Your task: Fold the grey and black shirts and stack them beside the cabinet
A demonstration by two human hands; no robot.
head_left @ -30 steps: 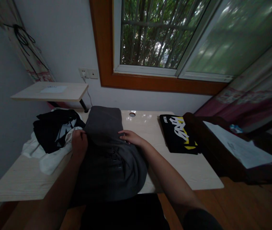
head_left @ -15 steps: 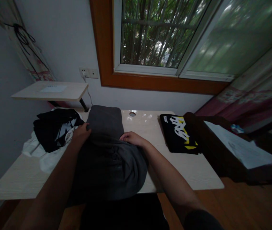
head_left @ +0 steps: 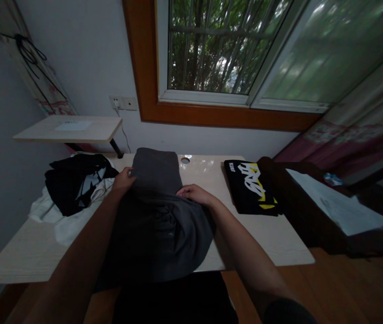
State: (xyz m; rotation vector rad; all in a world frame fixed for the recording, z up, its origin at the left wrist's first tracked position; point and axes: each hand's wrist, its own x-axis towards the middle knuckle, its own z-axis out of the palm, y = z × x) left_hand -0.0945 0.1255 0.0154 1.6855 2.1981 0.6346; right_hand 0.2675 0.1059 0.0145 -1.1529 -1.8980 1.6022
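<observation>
A dark grey garment [head_left: 159,173] lies partly folded on the pale wooden table, its far end flat and its near part bunched and hanging over the front edge. What kind of garment it is I cannot tell. My left hand [head_left: 123,181] pinches its left edge, thumb and fingers together. On the opposite side, my right hand [head_left: 195,194] grips the right edge where a fold crosses, with its fingertips partly hidden by the cloth.
Left of the garment, a black piece of clothing [head_left: 73,182] lies heaped on white clothing [head_left: 68,227]. A folded black shirt [head_left: 249,186] with white and yellow print rests at the table's [head_left: 265,243] right. A raised shelf [head_left: 70,128] stands at the back left, below wall sockets [head_left: 123,103].
Both my hands have shifted a little to the right, and the far part of the grey garment has slid right with them. The other clothes stay where they were.
</observation>
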